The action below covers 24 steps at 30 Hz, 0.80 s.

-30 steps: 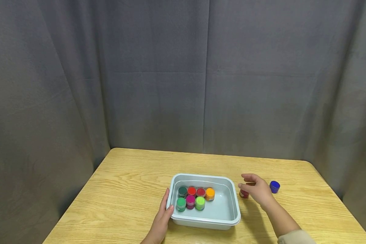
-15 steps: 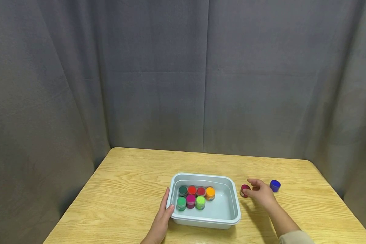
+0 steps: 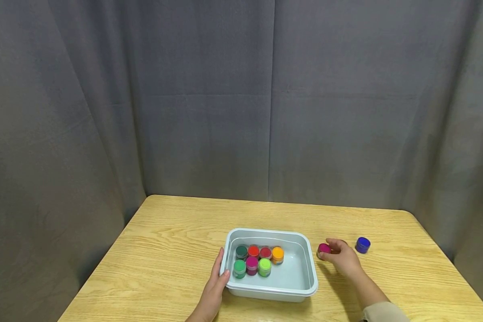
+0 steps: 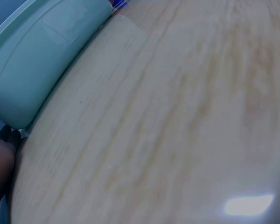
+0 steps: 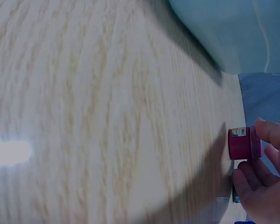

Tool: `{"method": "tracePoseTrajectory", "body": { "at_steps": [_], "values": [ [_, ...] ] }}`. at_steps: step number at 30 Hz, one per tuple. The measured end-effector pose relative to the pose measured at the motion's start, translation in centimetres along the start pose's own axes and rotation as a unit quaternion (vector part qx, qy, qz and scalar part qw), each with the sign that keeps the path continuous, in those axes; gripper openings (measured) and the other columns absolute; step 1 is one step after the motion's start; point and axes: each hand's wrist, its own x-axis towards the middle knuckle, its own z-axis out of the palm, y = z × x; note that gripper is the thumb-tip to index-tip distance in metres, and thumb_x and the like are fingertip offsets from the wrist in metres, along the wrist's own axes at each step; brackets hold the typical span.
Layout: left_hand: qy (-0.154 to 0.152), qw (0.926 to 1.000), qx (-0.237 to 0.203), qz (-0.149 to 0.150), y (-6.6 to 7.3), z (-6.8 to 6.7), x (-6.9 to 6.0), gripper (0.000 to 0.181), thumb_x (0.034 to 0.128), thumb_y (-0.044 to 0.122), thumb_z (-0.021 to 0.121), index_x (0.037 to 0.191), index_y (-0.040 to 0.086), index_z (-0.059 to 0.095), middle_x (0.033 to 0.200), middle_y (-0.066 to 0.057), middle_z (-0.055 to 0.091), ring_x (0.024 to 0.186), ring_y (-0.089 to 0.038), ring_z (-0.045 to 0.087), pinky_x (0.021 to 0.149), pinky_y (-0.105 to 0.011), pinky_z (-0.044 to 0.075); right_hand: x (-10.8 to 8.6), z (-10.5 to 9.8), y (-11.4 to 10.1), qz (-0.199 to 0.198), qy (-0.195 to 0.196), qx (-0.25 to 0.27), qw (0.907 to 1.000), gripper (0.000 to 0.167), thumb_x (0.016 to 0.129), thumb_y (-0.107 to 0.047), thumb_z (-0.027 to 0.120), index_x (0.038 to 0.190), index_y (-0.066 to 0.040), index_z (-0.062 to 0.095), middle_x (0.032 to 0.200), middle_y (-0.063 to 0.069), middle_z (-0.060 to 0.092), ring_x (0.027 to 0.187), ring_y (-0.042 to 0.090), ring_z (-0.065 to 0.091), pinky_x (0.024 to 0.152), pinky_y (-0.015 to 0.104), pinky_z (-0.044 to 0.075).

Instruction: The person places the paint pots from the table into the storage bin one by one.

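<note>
My left hand (image 3: 213, 286) grips the left rim of a pale blue plastic tub (image 3: 273, 295), thumb over the edge and fingers along the outside wall. Inside the tub, several small paint jars stand grouped toward the left, among them an orange jar (image 3: 277, 255), a lime green jar (image 3: 264, 267) and a dark green jar (image 3: 241, 252). Right of the tub, my right hand (image 3: 345, 260) pinches a magenta paint jar (image 5: 240, 143) around its lid, thumb on one side and fingers on the other. The jar is upright at the tabletop; whether it touches the wood is unclear.
A blue paint jar (image 3: 362, 245) stands on the wooden table (image 3: 177, 241), right of my right hand. Part of another small object with a teal label (image 5: 236, 196) shows behind the fingers in the right wrist view. Grey curtains (image 3: 209, 134) enclose the table's back and sides.
My right hand has come down and slightly right onto the magenta jar, its fingers now closed about the lid. The left hand and tub stay where they were.
</note>
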Motion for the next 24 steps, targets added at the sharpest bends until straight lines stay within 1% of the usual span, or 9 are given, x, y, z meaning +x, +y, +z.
{"method": "tracePoseTrajectory", "body": {
  "at_steps": [4, 7, 9, 16, 18, 22, 24],
  "values": [
    [-0.001, 1.0, 0.0, 0.0, 0.01, 0.02, 0.01, 0.062, 0.1059, 0.029, 0.034, 0.159, 0.013, 0.007, 0.165, -0.018, 0.004, 0.15, -0.045, 0.0, 0.117, -0.068, 0.002, 0.1, 0.15, 0.08, 0.001, 0.004, -0.004, 1.0, 0.061, 0.086, -0.015, 0.072, 0.136, 0.01, 0.047, 0.125, 0.031, 0.059, 0.112, 0.039, 0.059, 0.083, 0.028, 0.05],
    [0.0, 1.0, 0.004, -0.001, -0.01, 0.02, -0.01, 0.062, 0.1058, 0.029, 0.035, 0.159, 0.013, 0.008, 0.165, -0.018, 0.004, 0.15, -0.045, 0.0, 0.117, -0.068, 0.003, 0.12, 0.21, 0.05, 0.004, 0.006, -0.011, 0.9999, 0.06, 0.086, -0.015, 0.072, 0.135, 0.01, 0.048, 0.123, 0.03, 0.06, 0.11, 0.037, 0.06, 0.081, 0.026, 0.048],
    [0.001, 1.0, 0.006, -0.001, 0.0, 0.01, -0.03, 0.062, 0.1057, 0.029, 0.035, 0.159, 0.013, 0.008, 0.165, -0.017, 0.004, 0.15, -0.045, 0.0, 0.116, -0.068, 0.003, 0.15, 0.25, 0.03, 0.006, 0.007, -0.017, 0.9998, 0.059, 0.087, -0.015, 0.071, 0.135, 0.01, 0.049, 0.123, 0.03, 0.06, 0.11, 0.037, 0.06, 0.082, 0.027, 0.049],
    [0.003, 1.0, 0.008, 0.0, 0.01, 0.02, -0.08, 0.061, 0.1057, 0.029, 0.035, 0.159, 0.014, 0.009, 0.165, -0.018, 0.005, 0.15, -0.045, 0.001, 0.116, -0.068, 0.003, 0.13, 0.36, 0.1, 0.005, 0.011, -0.025, 0.9996, 0.057, 0.087, -0.016, 0.071, 0.134, 0.01, 0.05, 0.125, 0.031, 0.059, 0.111, 0.039, 0.059, 0.091, 0.041, 0.051],
    [0.003, 1.0, 0.008, -0.001, 0.02, 0.02, -0.09, 0.061, 0.1057, 0.029, 0.035, 0.159, 0.013, 0.009, 0.165, -0.018, 0.005, 0.15, -0.045, 0.0, 0.116, -0.068, 0.003, 0.08, 0.39, 0.18, 0.006, 0.013, -0.026, 0.9996, 0.056, 0.088, -0.016, 0.071, 0.134, 0.009, 0.051, 0.125, 0.03, 0.06, 0.111, 0.038, 0.06, 0.091, 0.039, 0.051],
    [0.004, 0.9999, 0.011, 0.0, 0.1, -0.01, -0.12, 0.061, 0.1059, 0.028, 0.035, 0.159, 0.013, 0.009, 0.165, -0.017, 0.005, 0.15, -0.045, 0.001, 0.116, -0.069, 0.004, -0.1, 0.35, 0.19, 0.008, 0.018, -0.022, 0.9996, 0.055, 0.087, -0.016, 0.071, 0.133, 0.008, 0.053, 0.125, 0.029, 0.061, 0.111, 0.038, 0.06, 0.087, 0.03, 0.049],
    [0.003, 0.9999, 0.013, 0.001, 0.15, -0.03, -0.09, 0.061, 0.106, 0.028, 0.034, 0.159, 0.012, 0.009, 0.165, -0.017, 0.005, 0.15, -0.045, 0.001, 0.116, -0.068, 0.004, -0.18, 0.26, 0.09, 0.007, 0.022, -0.021, 0.9995, 0.055, 0.087, -0.017, 0.071, 0.133, 0.007, 0.054, 0.124, 0.028, 0.062, 0.11, 0.037, 0.061, 0.085, 0.028, 0.048]
  ]
}}
